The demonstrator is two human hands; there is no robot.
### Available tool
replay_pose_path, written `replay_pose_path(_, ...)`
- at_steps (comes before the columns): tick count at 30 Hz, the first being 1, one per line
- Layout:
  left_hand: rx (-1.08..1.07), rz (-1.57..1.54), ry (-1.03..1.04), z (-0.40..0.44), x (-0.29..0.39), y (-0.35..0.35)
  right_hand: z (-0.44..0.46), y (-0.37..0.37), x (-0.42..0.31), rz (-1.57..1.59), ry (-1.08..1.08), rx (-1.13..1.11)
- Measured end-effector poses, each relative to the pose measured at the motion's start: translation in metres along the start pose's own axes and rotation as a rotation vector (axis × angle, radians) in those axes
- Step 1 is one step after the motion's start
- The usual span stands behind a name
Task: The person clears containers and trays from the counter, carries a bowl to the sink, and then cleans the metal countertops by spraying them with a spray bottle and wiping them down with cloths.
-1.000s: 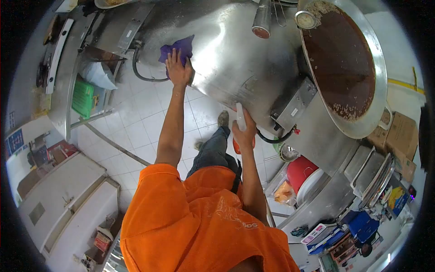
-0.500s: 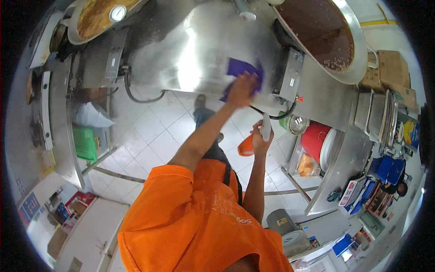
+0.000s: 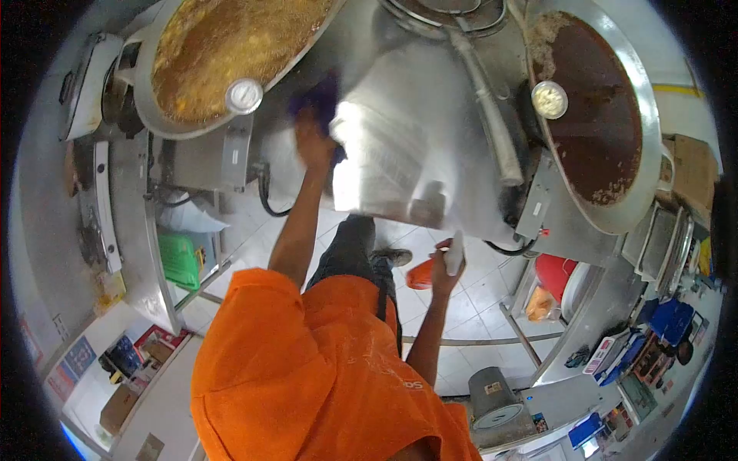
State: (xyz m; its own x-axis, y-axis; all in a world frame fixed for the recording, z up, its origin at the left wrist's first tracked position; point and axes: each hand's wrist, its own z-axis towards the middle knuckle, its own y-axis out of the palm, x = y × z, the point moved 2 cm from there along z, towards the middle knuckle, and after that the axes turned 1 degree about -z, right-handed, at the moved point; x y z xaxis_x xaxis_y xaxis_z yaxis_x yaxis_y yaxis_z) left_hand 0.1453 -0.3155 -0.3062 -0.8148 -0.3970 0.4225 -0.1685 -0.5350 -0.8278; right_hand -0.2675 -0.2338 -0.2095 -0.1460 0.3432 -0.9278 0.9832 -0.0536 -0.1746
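My left hand (image 3: 314, 144) is pressed onto a dark purple cloth (image 3: 319, 100) on the shiny steel worktop (image 3: 407, 146), close to the pot on the left. Motion blurs the cloth, and part of it is hidden under the fingers. Lower down, past the worktop's front edge, my right hand (image 3: 444, 269) is closed around an orange and white object (image 3: 420, 275). Its orange part shows left of the fingers and a long white part stands to their right; its exact kind is not clear.
A large pot of bubbling yellowish-brown food (image 3: 223, 54) stands at left, with a dark-brown-filled pot (image 3: 600, 115) at right. A long-handled strainer (image 3: 488, 107) lies between them. Below are a green crate (image 3: 178, 261), a red container (image 3: 552, 273) and a grey bin (image 3: 492, 396).
My left hand has swept the purple cloth leftward over the worktop, from near the right pot to beside the left one. My right hand keeps its object. The view has shifted, showing the strainer.
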Motion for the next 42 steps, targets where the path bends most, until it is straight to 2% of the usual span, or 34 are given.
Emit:
replay_pose_path(1, 0.145, -0.02, -0.065, -0.033, -0.009, -0.025, 0.0, 0.015, -0.012, 0.033, -0.048, 0.021)
replay_pose_path(3, 0.022, 0.36, -0.309, -0.078, -0.036, -0.053, -0.003, 0.036, -0.046, -0.023, -0.008, -0.063)
replay_pose_path(6, 0.02, 0.59, -0.568, -0.043, -0.01, -0.023, -0.008, 0.055, -0.065, 0.031, 0.008, -0.072)
replay_pose_path(7, 0.023, 0.59, -0.587, -0.022, 0.003, -0.002, -0.01, 0.059, -0.07, 0.045, 0.035, -0.065)
replay_pose_path(8, 0.019, 0.53, -0.56, 0.006, 0.021, 0.018, -0.013, 0.06, -0.076, 0.09, -0.002, -0.066)
replay_pose_path(11, -0.018, 0.235, -0.382, 0.102, 0.084, 0.073, -0.014, 0.062, -0.06, -0.039, 0.024, -0.062)
replay_pose_path(14, -0.147, 0.029, -0.115, 0.153, 0.141, 0.11, -0.006, 0.064, -0.081, -0.186, -0.054, -0.011)
replay_pose_path(15, -0.189, 0.008, 0.097, 0.146, 0.156, 0.12, -0.005, 0.066, -0.086, -0.231, -0.083, 0.012)
replay_pose_path(16, -0.262, 0.003, 0.19, 0.122, 0.183, 0.106, 0.001, 0.062, -0.082, -0.182, -0.013, 0.014)
replay_pose_path(17, -0.4, -0.176, 0.171, 0.09, 0.204, 0.097, 0.006, 0.058, -0.065, -0.154, -0.073, 0.121)
replay_pose_path(18, -0.548, -0.255, 0.254, 0.047, 0.217, 0.075, 0.011, 0.048, -0.045, -0.138, -0.105, 0.194)
replay_pose_path(20, -0.88, -0.438, 0.373, -0.04, 0.242, 0.03, 0.027, 0.043, -0.064, -0.057, -0.101, 0.232)
replay_pose_path(21, -0.947, -0.53, 0.469, -0.076, 0.243, 0.007, 0.033, 0.041, -0.095, -0.002, -0.06, 0.202)
replay_pose_path(22, -1.023, -0.626, 0.56, -0.112, 0.243, -0.017, 0.041, 0.037, -0.099, -0.009, -0.128, 0.177)
replay_pose_path(23, -0.846, -0.656, 0.814, -0.139, 0.232, -0.021, 0.041, 0.031, -0.097, -0.212, -0.199, 0.164)
replay_pose_path(24, -0.897, -0.518, 0.817, -0.123, 0.226, -0.027, 0.033, 0.028, -0.109, -0.239, -0.14, 0.183)
replay_pose_path(26, -1.352, -0.231, 0.656, -0.071, 0.231, -0.006, 0.019, 0.013, -0.116, -0.216, -0.083, 0.219)
replay_pose_path(27, -1.06, -0.326, 0.553, -0.07, 0.208, 0.042, 0.013, 0.004, -0.108, -0.16, -0.088, 0.236)
replay_pose_path(28, -0.771, -0.254, 0.656, -0.021, 0.215, 0.049, 0.007, -0.003, -0.102, -0.099, -0.098, 0.256)
replay_pose_path(29, -0.513, -0.185, 0.562, 0.022, 0.235, 0.061, 0.001, -0.007, -0.101, -0.088, -0.074, 0.299)
replay_pose_path(30, -0.597, -0.683, 0.262, 0.045, 0.254, 0.081, -0.009, -0.01, -0.101, -0.082, -0.049, 0.339)
replay_pose_path(32, -0.538, -0.794, 0.253, 0.067, 0.29, 0.155, -0.022, -0.015, -0.092, -0.127, -0.037, 0.421)
replay_pose_path(35, -0.262, -0.306, 0.734, 0.013, 0.334, 0.195, -0.042, -0.013, -0.069, -0.096, 0.031, 0.394)
replay_pose_path(36, -0.474, -0.245, 0.726, -0.027, 0.326, 0.223, -0.047, -0.01, -0.065, -0.045, 0.042, 0.375)
replay_pose_path(39, -1.092, -0.35, 0.72, -0.08, 0.281, 0.081, -0.044, 0.002, -0.057, 0.019, 0.101, 0.351)
replay_pose_path(40, -0.999, -0.4, 1.155, -0.09, 0.247, 0.046, -0.038, 0.007, -0.064, 0.016, 0.084, 0.327)
replay_pose_path(42, -1.001, -0.542, 0.758, -0.062, 0.186, 0.059, -0.026, 0.012, -0.061, -0.015, 0.025, 0.221)
